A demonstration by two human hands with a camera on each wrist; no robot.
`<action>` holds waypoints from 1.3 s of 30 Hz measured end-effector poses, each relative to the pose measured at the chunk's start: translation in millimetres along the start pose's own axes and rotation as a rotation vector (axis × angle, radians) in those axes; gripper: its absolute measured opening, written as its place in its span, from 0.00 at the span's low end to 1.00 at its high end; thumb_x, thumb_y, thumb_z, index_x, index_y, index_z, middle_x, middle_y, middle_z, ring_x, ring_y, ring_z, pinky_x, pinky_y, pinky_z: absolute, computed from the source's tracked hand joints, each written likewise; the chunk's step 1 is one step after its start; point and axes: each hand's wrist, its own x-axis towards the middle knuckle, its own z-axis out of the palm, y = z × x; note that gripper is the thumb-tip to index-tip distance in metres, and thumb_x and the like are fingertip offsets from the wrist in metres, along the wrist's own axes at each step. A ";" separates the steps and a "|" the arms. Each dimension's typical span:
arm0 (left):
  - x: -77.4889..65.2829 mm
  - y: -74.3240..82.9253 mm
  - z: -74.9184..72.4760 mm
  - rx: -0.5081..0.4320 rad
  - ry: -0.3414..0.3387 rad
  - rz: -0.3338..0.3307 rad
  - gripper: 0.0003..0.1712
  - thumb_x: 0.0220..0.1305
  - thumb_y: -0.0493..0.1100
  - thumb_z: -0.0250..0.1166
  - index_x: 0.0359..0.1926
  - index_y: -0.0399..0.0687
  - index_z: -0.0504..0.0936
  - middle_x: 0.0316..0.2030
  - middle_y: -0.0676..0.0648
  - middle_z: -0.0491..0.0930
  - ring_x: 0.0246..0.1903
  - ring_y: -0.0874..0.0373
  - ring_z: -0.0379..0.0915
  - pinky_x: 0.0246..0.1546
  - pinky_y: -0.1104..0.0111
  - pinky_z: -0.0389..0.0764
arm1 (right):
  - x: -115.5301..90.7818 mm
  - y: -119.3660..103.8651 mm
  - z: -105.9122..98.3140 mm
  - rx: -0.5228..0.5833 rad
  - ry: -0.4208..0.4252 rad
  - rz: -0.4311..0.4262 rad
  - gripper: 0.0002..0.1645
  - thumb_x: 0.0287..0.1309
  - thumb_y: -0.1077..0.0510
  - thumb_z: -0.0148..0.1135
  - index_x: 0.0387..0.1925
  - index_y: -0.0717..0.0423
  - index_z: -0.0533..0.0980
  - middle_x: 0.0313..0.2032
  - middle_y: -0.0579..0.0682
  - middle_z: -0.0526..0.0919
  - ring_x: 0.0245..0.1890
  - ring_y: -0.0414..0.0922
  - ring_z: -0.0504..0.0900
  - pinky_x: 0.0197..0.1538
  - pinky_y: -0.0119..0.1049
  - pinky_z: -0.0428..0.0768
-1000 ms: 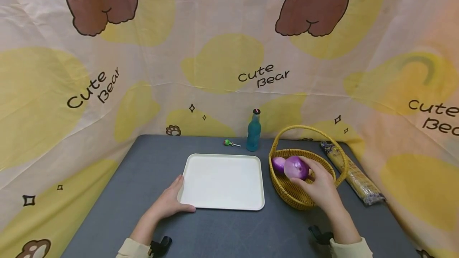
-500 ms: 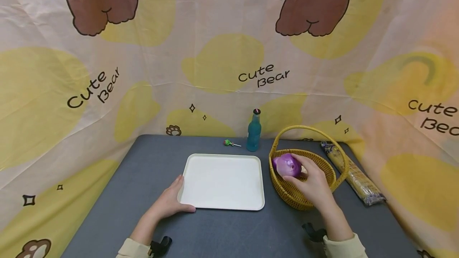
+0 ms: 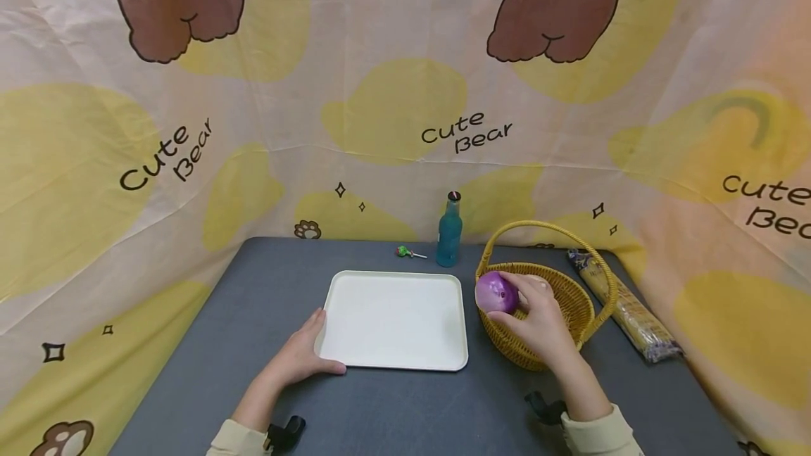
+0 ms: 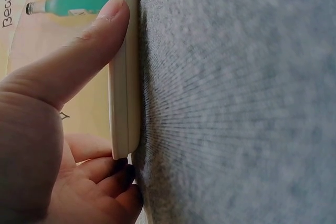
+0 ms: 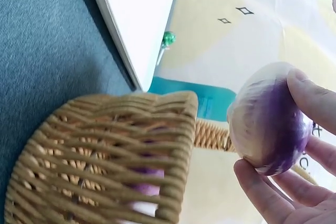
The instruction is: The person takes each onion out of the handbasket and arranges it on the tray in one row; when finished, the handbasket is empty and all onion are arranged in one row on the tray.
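Note:
In the head view my right hand grips a purple onion over the left rim of a wicker basket. The right wrist view shows the held onion above the basket's rim, thumb on one side and fingers on the other. Through the weave a second purple onion shows inside; from the head it is hidden. My left hand holds the near left corner of a white rectangular tray. Seen from the left wrist, the thumb lies on the tray's rim with fingers bent around the corner.
Behind the tray lie a green lollipop and, just right of it, an upright blue bottle. A long clear package of yellowish contents lies right of the basket. The basket's tall handle arches over it. A patterned cloth hangs behind the grey table.
My right hand has carried the onion leftward, from over the basket's inside to its left rim, covering the other onion in the head view. The left hand and tray have stayed put.

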 end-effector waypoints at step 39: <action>-0.5 0.1 0.8 -0.010 0.023 0.019 0.79 0.37 0.64 0.83 0.77 0.28 0.48 0.78 0.29 0.47 0.76 0.32 0.46 0.72 0.40 0.58 | 21.5 -27.9 44.9 0.119 -0.069 -0.070 0.43 0.44 0.52 0.83 0.65 0.50 0.75 0.60 0.55 0.80 0.58 0.56 0.77 0.49 0.52 0.86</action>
